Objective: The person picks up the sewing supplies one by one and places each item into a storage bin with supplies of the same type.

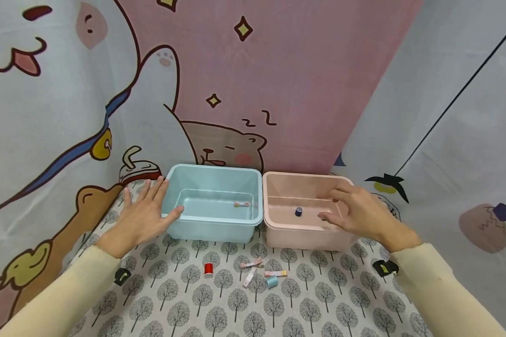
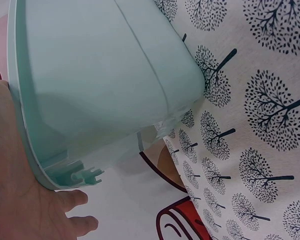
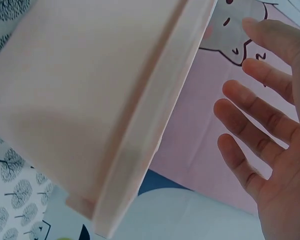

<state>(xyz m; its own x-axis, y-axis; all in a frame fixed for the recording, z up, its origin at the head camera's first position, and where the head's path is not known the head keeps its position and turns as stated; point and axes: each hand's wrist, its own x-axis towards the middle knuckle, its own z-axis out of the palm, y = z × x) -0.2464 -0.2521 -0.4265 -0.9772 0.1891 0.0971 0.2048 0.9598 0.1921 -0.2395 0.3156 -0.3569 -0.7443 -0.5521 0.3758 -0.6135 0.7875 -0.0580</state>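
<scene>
A light blue plastic bin (image 1: 212, 229) and a pink plastic bin (image 1: 305, 238) stand side by side. My left hand (image 1: 145, 213) is at the blue bin's left end, fingers spread and thumb toward the near rim; the left wrist view shows the hand (image 2: 32, 200) against the rim. Above the right part of the pink bin is my right hand (image 1: 356, 210), fingers loosely bent and apart. In the right wrist view this hand (image 3: 275, 145) holds nothing. A dark blue thread spool (image 1: 298, 211) lies in the pink bin, and a slim pale strip (image 1: 241, 204) in the blue one. Small dark bits show near my right fingertips, unclear.
On the tree-print cloth (image 1: 202, 309) before the bins are a red thread spool (image 1: 208, 269), a light blue spool (image 1: 271, 282) and slim strips: a pink one (image 1: 252, 263), a whitish one (image 1: 249, 278) and a yellow-ended one (image 1: 276, 273). A cartoon-print curtain (image 1: 303, 84) hangs behind.
</scene>
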